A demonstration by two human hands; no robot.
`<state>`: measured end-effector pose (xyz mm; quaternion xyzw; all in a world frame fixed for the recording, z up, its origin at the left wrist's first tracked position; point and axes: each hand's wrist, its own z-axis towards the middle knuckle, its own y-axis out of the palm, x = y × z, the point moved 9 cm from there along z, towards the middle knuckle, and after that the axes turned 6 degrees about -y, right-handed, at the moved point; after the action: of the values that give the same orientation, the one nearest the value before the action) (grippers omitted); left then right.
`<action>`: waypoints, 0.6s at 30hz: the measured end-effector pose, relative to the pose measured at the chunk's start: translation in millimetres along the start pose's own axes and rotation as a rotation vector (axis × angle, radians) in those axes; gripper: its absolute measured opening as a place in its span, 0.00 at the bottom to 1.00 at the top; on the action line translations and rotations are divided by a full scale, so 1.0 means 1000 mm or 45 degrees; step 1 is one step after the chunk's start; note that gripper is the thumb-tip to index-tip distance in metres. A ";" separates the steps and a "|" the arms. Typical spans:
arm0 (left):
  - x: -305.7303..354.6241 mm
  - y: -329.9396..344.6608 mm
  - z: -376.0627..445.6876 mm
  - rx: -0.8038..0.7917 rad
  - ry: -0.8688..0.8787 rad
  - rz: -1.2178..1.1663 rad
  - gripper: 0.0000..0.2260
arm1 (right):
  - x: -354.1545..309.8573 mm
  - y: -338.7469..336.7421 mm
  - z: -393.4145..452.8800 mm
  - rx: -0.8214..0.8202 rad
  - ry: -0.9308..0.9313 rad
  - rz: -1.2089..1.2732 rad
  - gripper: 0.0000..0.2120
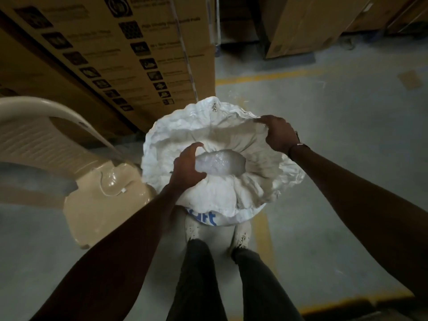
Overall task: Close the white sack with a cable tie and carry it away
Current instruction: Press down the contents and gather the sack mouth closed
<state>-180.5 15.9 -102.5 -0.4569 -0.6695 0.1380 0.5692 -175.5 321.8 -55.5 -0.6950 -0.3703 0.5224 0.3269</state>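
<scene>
The white sack (176,137) stands on the floor just in front of my feet, its mouth wide and its rim rolled outward. Clear plastic filling (220,162) shows in the opening. My left hand (187,165) grips the inner fabric at the near left of the opening. My right hand (279,133) pinches the rim at the far right. A white cable tie (111,189) lies looped on the seat of the chair to the left, apart from both hands.
A beige plastic chair (76,205) stands close on the left of the sack. Tall cardboard boxes (120,54) rise behind it, with more boxes (308,26) at the far right. The concrete floor (335,135) carries yellow lines.
</scene>
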 end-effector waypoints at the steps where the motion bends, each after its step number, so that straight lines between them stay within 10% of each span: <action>1: -0.004 -0.005 0.006 -0.022 0.007 0.038 0.46 | 0.000 -0.007 0.003 0.058 -0.011 0.051 0.37; 9: -0.010 -0.045 0.038 -0.119 0.176 0.103 0.62 | -0.027 -0.028 0.007 0.333 -0.016 0.463 0.21; 18: 0.039 -0.096 0.066 0.154 0.318 0.116 0.37 | -0.022 -0.024 0.010 0.462 0.040 0.516 0.11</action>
<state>-280.2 15.9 -31.1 -0.4654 -0.5624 0.1456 0.6678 -193.4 315.7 -26.7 -0.6930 -0.1187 0.6242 0.3407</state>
